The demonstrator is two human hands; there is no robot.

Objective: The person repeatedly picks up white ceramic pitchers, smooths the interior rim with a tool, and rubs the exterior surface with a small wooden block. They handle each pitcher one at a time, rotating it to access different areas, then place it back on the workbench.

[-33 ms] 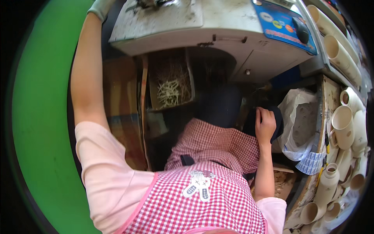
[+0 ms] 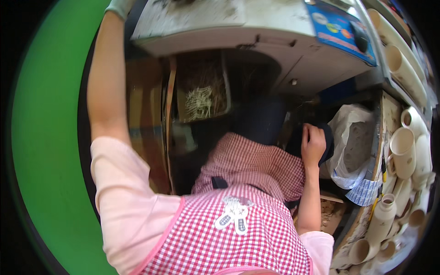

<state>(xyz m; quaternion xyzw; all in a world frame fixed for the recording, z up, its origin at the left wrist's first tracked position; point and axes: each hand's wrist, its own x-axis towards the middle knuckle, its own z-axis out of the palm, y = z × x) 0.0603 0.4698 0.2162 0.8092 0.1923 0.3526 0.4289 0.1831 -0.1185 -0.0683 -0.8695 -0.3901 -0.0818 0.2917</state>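
My left arm stretches up along the left side. Only the pale glove cuff and wrist of my left hand (image 2: pixel 120 7) show, beside the left end of the white worktop (image 2: pixel 275 17). Its fingers lie beyond the upper edge, so whether they hold anything is hidden. My right hand (image 2: pixel 314 143) rests on my dark-clothed knee (image 2: pixel 328 140), its fingers curled in and no object visible in them. A red-and-white checked apron (image 2: pixel 192 238) with a rabbit patch covers my front and lap.
Under the worktop stands a bin (image 2: pixel 228 91) with pale strips. A blue mat (image 2: pixel 321 27) carries a black computer mouse (image 2: pixel 359 36). To the right are a white plastic bag (image 2: pixel 340 142) and a shelf crowded with cream mugs (image 2: pixel 403 151) and bottles (image 2: pixel 385 213). Cardboard (image 2: pixel 142 105) stands left.
The view has shifted slightly, so the worktop sits a little higher and further right. Both arms keep nearly the same pose.
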